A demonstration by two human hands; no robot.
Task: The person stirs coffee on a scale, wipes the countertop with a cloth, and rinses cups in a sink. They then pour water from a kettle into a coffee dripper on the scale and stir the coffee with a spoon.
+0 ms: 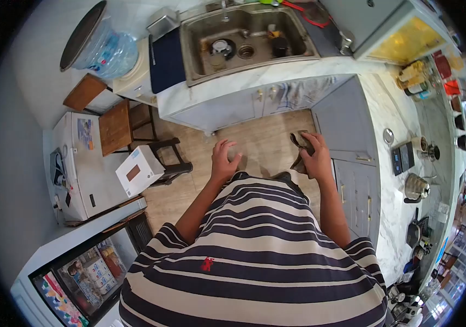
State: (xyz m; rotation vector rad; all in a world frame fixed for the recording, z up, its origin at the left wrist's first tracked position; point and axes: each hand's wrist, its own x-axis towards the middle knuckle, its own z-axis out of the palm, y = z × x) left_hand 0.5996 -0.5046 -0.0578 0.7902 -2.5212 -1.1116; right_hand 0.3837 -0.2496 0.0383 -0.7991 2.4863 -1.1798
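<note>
My left hand (224,161) is above the floor in front of my body, its fingers curved around a round, see-through vessel (236,158) that looks like glass; its outline is faint. To the right, my right hand (315,158) has its fingers and thumb bent around a dark brown, curled thing (297,139), limp in shape, with a fold at its top. What exactly it is I cannot make out, since my fingers cover part of it. Both hands are apart from each other and below the sink front.
Ahead is a metal sink (200,71) with dishes in it. On the right counter (377,218) are a black scale (403,158) and a gooseneck kettle (417,187). At left, a white box (140,169) rests on a dark stool (175,163), near a wooden chair (116,131) and a white freezer (102,185).
</note>
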